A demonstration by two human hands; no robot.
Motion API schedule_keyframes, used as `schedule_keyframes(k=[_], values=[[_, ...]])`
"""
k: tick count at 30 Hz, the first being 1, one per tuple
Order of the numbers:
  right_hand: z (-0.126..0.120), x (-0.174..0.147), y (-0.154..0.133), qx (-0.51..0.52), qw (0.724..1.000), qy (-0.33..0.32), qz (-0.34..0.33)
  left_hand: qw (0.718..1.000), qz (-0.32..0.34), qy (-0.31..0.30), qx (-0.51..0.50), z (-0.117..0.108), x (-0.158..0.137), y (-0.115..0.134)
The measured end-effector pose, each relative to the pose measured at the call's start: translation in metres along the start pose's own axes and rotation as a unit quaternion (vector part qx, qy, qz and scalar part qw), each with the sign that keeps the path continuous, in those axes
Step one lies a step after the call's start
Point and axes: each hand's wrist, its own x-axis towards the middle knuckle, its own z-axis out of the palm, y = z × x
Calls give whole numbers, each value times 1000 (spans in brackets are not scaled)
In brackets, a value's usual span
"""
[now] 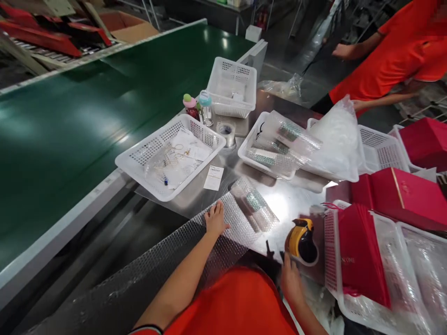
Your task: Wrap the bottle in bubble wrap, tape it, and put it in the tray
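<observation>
My left hand point(215, 221) lies with its fingers spread on a long sheet of bubble wrap point(239, 221), which trails off the table toward the lower left. Just beyond my fingers, a flat bubble-wrapped item point(254, 204) with a green patterned part rests on the metal table. My right hand point(291, 278), blurred, is at the near end of a yellow and black tape dispenser point(300, 239). Small dark pieces point(270, 250) show beside its fingertips; I cannot make out what they are or whether the hand grips anything.
A white basket point(139, 181) with papers and jewellery-like pieces stands beside the green conveyor point(104, 107). A paper slip point(213, 178), tape roll point(226, 132) and bottle point(206, 109) are nearby. Another basket point(244, 163) holds wrapped items. Red pouches point(363, 256) fill the right; a co-worker point(391, 60) stands behind.
</observation>
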Motion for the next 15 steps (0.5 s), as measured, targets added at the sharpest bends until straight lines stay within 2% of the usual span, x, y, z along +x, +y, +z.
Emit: schedule_keyframes(k=[3, 6, 10, 12, 15], values=[[-14, 35, -26, 47, 993, 84, 69, 1000, 1, 6, 13, -2, -3, 3], [-32, 80, -52, 76, 985, 107, 113, 999, -18, 16, 20, -2, -7, 6], [-53, 111, -54, 108, 974, 142, 140, 999, -30, 20, 16, 2, -5, 2], [-61, 118, -54, 119, 973, 180, 81, 997, -33, 68, 18, 3, -3, -2], [-77, 129, -70, 123, 966, 212, -79, 990, -43, 135, 19, -2, 1, -8]])
